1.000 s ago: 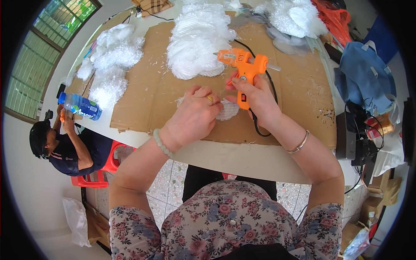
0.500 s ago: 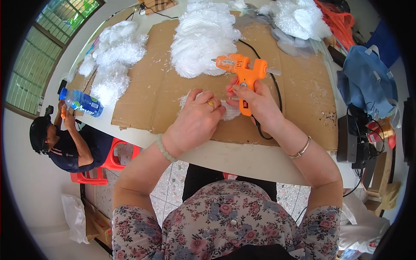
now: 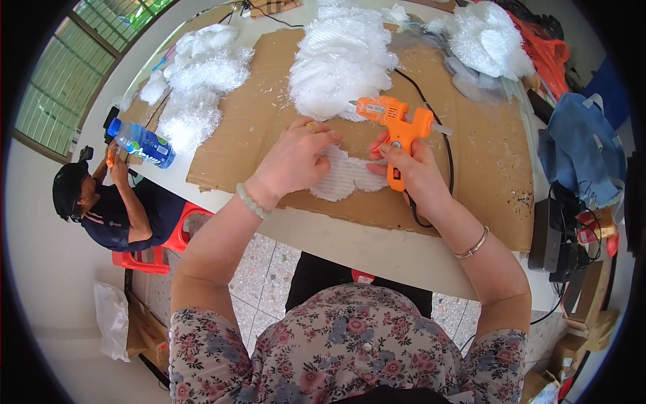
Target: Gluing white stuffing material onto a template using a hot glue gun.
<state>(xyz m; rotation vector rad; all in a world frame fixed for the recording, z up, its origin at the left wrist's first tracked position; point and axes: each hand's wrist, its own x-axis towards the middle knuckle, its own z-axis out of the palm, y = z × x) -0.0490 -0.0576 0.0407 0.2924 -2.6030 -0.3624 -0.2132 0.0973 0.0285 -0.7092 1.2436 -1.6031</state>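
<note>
My right hand (image 3: 424,172) grips an orange glue gun (image 3: 397,128) by its handle, its nozzle pointing left just above the cardboard. A clear glue stick pokes out of its back end. Beneath the gun's nozzle side lies a small white ribbed piece (image 3: 346,178) of fluffy-edged material on the brown cardboard (image 3: 484,155). At that piece's left edge is my left hand (image 3: 291,161), its fingers curled together; whatever is between its fingertips is hidden. Beyond both hands stands a large heap of white ribbed pieces (image 3: 343,60).
White shredded fluff (image 3: 192,114) lies at the left, with more white fluff (image 3: 488,40) at the far right. A water bottle (image 3: 141,143) stands on the left table edge, near a seated person (image 3: 118,209). The gun's black cord (image 3: 449,155) crosses the cardboard. A blue bag (image 3: 582,151) is at right.
My left hand has drawn slightly away leftward from the white ribbed piece, so more of it shows. The glue gun stays in my right hand. The whole view has shifted a little.
</note>
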